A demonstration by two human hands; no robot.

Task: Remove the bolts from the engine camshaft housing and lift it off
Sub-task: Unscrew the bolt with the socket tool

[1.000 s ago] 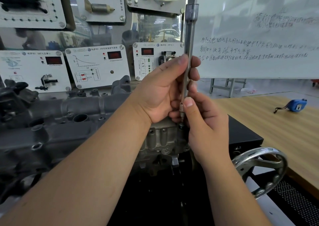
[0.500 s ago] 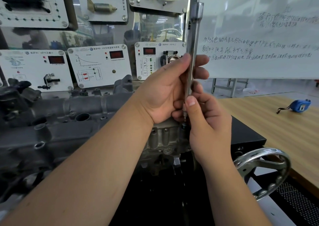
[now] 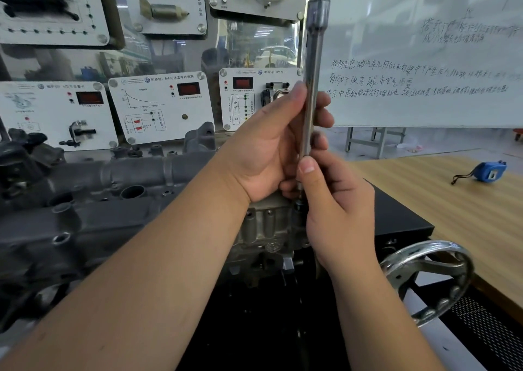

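Both hands, left hand [image 3: 266,147] and right hand [image 3: 336,209], grip the upright wrench shaft [image 3: 312,87] (fingers curled round it).

Both forearms are bare, no sleeves in sight. The left hand [image 3: 263,149] and right hand [image 3: 336,212] wear no gloves, rings or watch; fingernails are short.

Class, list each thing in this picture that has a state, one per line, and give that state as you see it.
Long metal tool: upright, tip down at the engine housing.
Left hand: grips the tool's shaft.
Right hand: pinches the tool near its lower end.
Engine housing: in place on the engine, not lifted.
Tape measure: lying on the wooden table.
Handwheel: untouched.
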